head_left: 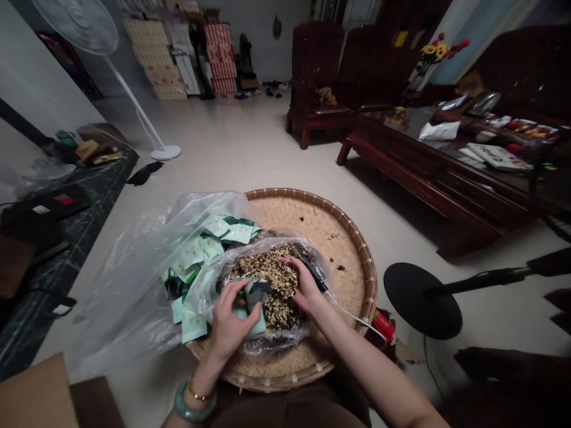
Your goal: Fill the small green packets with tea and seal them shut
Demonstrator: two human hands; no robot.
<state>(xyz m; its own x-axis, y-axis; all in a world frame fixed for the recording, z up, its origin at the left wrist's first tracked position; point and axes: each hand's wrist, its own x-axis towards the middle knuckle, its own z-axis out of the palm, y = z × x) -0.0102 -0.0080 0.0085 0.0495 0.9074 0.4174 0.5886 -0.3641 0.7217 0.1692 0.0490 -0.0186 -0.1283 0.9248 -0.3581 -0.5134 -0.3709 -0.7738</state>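
Observation:
My left hand (234, 318) grips a small pale green packet (257, 291), fingers and thumb around its upper part, mouth spread and dark inside. A clear plastic bag (214, 267) full of dried brown and tan flakes (267, 264) lies beneath it. At the bag's right side, my right hand (304, 285) has its fingers curved and apart against the flakes; whether it has any in it is hard to see. Alongside that hand lies a slim black device (310, 267) with a white cable (352, 315). Several flat green packets (194, 252) are heaped on the left.
Everything rests on a round woven bamboo tray (368, 267) with scattered dark bits. A large clear plastic sheet (129, 297) spreads left. A black round stand base (422, 300) is right, a cardboard box (38, 392) lower left. A fan (165, 153) and wooden table (401, 166) stand beyond.

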